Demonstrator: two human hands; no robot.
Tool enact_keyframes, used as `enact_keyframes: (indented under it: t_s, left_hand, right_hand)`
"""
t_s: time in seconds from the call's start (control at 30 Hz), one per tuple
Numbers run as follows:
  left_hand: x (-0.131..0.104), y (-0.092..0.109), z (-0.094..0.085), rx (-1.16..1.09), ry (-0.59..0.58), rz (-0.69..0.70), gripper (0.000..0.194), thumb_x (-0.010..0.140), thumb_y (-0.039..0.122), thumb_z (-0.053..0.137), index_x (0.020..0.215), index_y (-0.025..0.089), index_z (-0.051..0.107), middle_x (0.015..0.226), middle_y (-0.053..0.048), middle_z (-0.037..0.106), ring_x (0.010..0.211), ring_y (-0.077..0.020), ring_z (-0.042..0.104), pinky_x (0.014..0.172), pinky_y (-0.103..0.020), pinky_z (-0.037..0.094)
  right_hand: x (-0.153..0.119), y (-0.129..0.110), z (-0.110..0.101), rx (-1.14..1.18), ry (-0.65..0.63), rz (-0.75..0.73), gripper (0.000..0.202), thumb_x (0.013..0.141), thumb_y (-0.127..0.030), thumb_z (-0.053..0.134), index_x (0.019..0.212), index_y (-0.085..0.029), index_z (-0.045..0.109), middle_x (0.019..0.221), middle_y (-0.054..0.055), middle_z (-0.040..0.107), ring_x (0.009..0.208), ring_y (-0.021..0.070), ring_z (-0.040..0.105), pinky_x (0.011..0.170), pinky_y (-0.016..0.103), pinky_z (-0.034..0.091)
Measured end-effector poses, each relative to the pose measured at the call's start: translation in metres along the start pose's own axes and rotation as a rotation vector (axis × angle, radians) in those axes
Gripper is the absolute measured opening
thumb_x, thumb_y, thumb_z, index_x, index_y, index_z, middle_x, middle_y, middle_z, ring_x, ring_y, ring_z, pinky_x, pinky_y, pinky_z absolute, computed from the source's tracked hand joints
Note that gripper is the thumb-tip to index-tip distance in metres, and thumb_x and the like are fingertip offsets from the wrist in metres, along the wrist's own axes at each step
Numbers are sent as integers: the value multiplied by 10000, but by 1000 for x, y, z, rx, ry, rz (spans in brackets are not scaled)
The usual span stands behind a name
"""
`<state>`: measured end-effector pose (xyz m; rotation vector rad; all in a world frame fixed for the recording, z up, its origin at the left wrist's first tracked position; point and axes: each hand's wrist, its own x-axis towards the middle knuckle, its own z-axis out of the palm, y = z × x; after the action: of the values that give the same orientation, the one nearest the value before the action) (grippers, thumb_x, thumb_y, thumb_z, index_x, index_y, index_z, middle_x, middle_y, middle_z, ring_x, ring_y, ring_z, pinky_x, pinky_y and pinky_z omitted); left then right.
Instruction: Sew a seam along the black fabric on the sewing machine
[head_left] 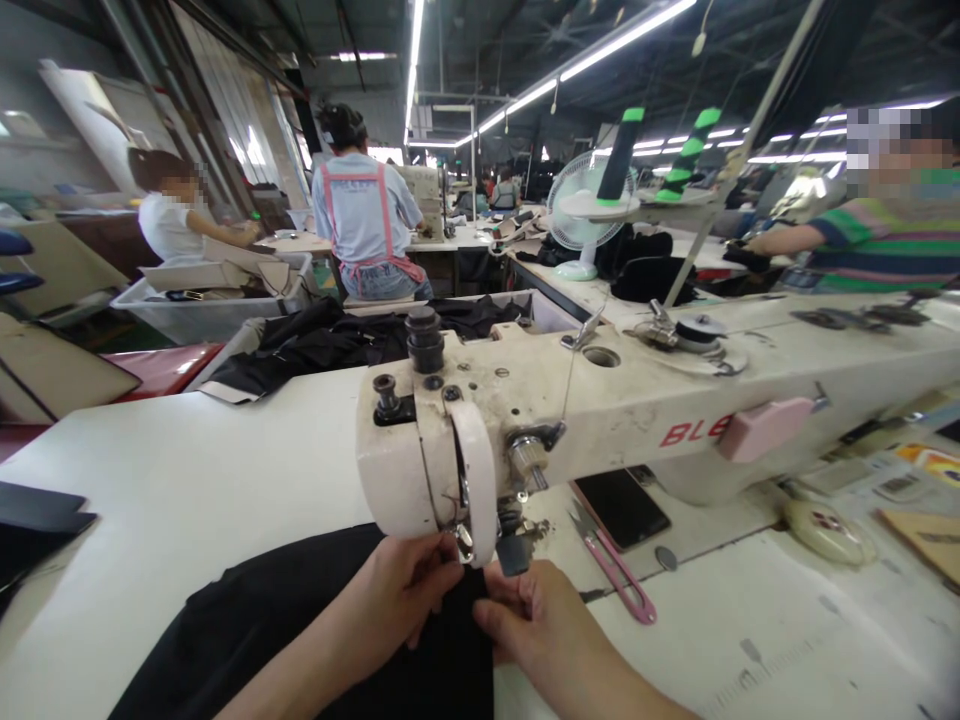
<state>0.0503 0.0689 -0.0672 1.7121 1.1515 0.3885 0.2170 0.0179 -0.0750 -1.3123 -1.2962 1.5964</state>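
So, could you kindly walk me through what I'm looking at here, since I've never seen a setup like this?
The picture comes from a camera worn on a person's head, looking forward and down, so the two bare hands at the bottom are that person's own. The big cream machine in front is an industrial sewing machine on a white worktable. The left hand and right hand both pinch a piece of black fabric right under the needle end of the machine. Beside it lie pink thread snips and a dark phone. Behind stand two green-tipped thread cones, a small fan, bins of dark cloth, and other people at their own tables.
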Motion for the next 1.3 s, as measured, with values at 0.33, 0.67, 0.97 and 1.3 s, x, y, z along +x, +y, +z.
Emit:
enact_keyframes:
  t_s: [0.33, 0.67, 0.97, 1.3]
  left_hand:
    - [4, 1, -1, 164, 280, -94, 175, 769, 303, 525, 667, 165, 562, 501, 22, 564, 289, -91, 451, 281, -179, 310]
    - [8, 9, 3, 210, 354, -112, 207, 770, 248, 512, 598, 153, 577, 450, 14, 559, 266, -90, 450, 278, -164, 314]
    - [15, 1, 5, 243, 403, -19, 215, 762, 188, 465, 646, 129, 636, 525, -25, 625, 324, -105, 506, 315, -167, 345]
    - [20, -7, 10, 239, 536, 75, 227, 756, 219, 510, 539, 178, 564, 378, 28, 512, 295, -108, 447, 319, -180, 323]
  right_hand:
    - [-10, 11, -6, -1125, 131, -747, 434, 843, -111, 487, 1272, -112, 547, 1243, 126, 618, 1146, 270, 547, 1001, 425, 465]
    - [-10, -5, -13, -1209, -41, -583, 518, 883, -219, 457, 1393, -133, 428, 1404, 101, 491, 1261, 295, 461, 1085, 505, 349]
    - [-4, -2, -11, -1160, -42, -603, 546, 820, -178, 456, 1362, -114, 461, 1358, 124, 528, 1276, 312, 437, 1110, 535, 291]
    - [-1, -1, -10, -1166, 33, -659, 579, 731, -72, 462, 1308, -74, 500, 1217, 194, 578, 1192, 336, 502, 1040, 524, 400]
